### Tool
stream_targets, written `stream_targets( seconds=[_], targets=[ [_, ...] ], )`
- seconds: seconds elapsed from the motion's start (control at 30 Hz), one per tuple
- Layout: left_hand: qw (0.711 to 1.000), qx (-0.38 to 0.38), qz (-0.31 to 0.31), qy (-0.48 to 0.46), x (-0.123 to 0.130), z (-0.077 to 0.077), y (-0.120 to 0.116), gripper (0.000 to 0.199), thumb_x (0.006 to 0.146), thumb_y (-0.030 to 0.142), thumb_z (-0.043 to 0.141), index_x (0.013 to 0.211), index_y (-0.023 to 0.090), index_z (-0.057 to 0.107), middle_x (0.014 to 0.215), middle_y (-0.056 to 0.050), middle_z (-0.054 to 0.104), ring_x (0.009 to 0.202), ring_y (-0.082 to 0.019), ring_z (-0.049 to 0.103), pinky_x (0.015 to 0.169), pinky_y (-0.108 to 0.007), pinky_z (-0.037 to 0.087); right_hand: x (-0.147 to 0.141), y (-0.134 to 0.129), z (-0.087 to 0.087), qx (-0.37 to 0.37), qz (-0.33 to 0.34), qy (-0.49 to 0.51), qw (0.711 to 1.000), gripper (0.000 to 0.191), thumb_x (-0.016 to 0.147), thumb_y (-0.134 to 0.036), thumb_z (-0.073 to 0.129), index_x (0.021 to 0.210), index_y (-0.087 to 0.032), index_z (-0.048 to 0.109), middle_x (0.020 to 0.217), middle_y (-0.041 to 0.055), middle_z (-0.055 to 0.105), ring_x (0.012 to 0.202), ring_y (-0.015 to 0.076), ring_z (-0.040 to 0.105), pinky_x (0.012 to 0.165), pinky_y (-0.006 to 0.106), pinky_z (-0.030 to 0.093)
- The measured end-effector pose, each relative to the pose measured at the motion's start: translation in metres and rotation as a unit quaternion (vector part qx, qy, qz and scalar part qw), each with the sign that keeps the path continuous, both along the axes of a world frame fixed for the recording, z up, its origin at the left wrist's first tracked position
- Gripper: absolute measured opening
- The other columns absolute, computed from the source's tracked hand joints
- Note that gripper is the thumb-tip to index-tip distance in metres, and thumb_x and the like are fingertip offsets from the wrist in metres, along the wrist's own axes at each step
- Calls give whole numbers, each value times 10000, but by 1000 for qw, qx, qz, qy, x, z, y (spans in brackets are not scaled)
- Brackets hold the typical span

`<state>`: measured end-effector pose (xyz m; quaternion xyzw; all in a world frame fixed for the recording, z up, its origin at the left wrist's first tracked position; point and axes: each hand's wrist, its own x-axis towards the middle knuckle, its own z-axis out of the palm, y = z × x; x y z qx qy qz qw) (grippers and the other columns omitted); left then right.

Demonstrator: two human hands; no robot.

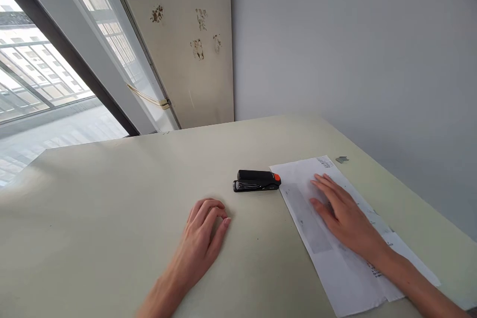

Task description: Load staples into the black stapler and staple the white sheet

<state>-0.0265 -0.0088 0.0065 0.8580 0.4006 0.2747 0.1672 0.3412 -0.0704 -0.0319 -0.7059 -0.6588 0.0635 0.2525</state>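
My left hand point(203, 238) rests on the table with its fingers loosely bent and the thumb apart; nothing is in it. Ahead of it and slightly to the right lies a black stapler point(255, 181) with an orange-red patch at its right end, touching or very near the papers' edge. White sheets of paper point(316, 268) with some print lie at a slant on the right. Stretched out over them, my right hand point(345, 216) has its fingers lying flat on the top sheet and covers part of the print.
A pale table point(112, 218) spans the view. Beyond the papers' far corner is a small grey piece point(342, 159), perhaps staples. A grey wall point(354, 49) runs along the right, a stained panel point(179, 59) stands behind, and a window point(44, 69) is at left.
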Motion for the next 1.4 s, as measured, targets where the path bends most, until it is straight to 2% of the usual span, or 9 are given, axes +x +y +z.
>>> stream_targets(
  seconds=[0.17,0.43,0.5,0.6,0.7,0.8,1.1,1.27,1.4],
  targets=[
    [1000,-7,-7,4,-1,-2,1,92,1058,246,514,1059,257,605,1189,-64,662,1175,-247,596,956,-387,538,-5,26,-8,-13,-1,-31,999,534,1101,-527,358,1532,-236,480,1699,108,378,1597,330,277,1262,641,327],
    [1000,-13,-5,3,-1,-2,2,89,1061,251,510,1048,258,598,1191,-63,655,1163,-245,600,941,-375,537,-8,73,2,19,-16,0,1000,515,1092,-545,377,1452,-218,545,1666,137,421,1580,348,309,1233,641,354],
    [1000,-16,-7,4,-1,-3,2,92,1065,254,503,1049,255,593,1197,-68,649,1162,-245,596,941,-379,535,-17,76,13,27,-18,42,999,507,1083,-567,395,1438,-243,556,1667,122,421,1542,355,380,1149,613,465],
    [1000,-18,-13,6,-2,-5,2,91,1071,258,496,1062,249,586,1205,-77,637,1168,-249,582,947,-388,526,-36,79,34,-9,26,150,988,508,1074,-603,403,1449,-293,548,1644,92,461,1377,327,572,852,447,627],
    [999,-28,-14,12,-2,-4,2,94,1076,251,490,1082,245,583,1220,-78,627,1185,-246,567,963,-387,514,-59,81,51,-55,115,225,966,479,1068,-609,425,1404,-310,588,1519,79,596,1104,273,701,690,358,595],
    [999,-36,-16,14,-2,-3,1,88,1075,243,492,1081,243,580,1226,-74,622,1191,-239,559,969,-377,506,-78,81,56,-85,167,256,948,438,1048,-601,484,1349,-316,625,1374,63,679,917,231,692,622,331,553],
    [999,-38,-11,11,-1,0,-2,94,1068,242,502,1062,237,596,1205,-72,629,1163,-234,578,965,-371,506,-94,78,43,-71,96,314,942,414,1053,-607,460,1200,-283,671,869,16,658,671,185,526,547,307,424],
    [999,-48,-5,10,-1,2,-2,74,1056,243,526,1095,247,589,1217,-65,637,1175,-235,592,979,-371,520,-104,71,42,-113,132,345,923,375,1060,-592,464,1171,-271,622,833,4,613,690,184,521,572,304,429],
    [999,-42,34,-2,-2,0,-2,213,1046,284,565,1256,264,531,1328,-82,605,1258,-252,573,1026,-407,527,-112,65,43,-132,219,367,894,269,1087,-477,461,1206,-277,596,1148,51,678,946,215,633,723,323,520]
  ],
)
